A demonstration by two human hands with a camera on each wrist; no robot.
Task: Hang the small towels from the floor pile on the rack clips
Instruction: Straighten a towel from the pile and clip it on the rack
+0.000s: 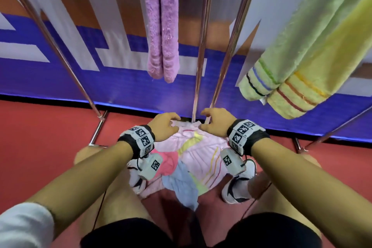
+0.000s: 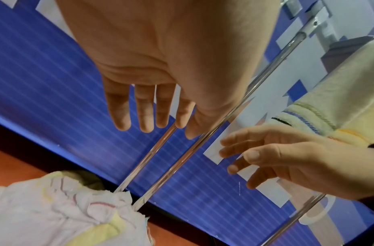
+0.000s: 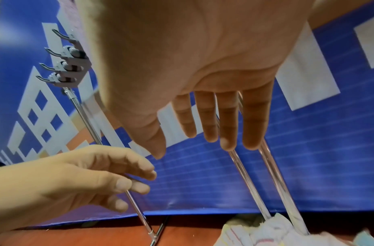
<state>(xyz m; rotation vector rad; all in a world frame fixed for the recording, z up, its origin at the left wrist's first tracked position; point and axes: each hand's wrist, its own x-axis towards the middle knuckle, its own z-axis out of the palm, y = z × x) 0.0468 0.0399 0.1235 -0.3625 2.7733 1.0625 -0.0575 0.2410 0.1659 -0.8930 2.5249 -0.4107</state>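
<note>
At the bottom of the head view the person's bare knees and white shoes (image 1: 237,185) frame the pile of small towels (image 1: 187,165), which lies on the red floor (image 1: 40,137) in the lower middle of the frame, pink, blue and pale striped cloths crumpled over one another. Just above the pile's far edge hover the left hand (image 1: 164,127) and the right hand (image 1: 216,123), both empty, fingers loose and spread; the wrist views show open palms with nothing gripped. Whether a fingertip already brushes the top pale towel (image 2: 62,208) is hard to judge from here. These cloths look light, soft and floppy, so a pinch at a hem or corner with each hand should lift one free and spread it; grabbing mid-cloth would likely drag its neighbours along. Behind the pile rise the chrome poles (image 1: 199,66) of the rack, with a purple towel (image 1: 162,26) hanging upper middle and a green-yellow towel (image 1: 302,56) at right. Metal clips (image 3: 64,66) show upper left in the right wrist view.
</note>
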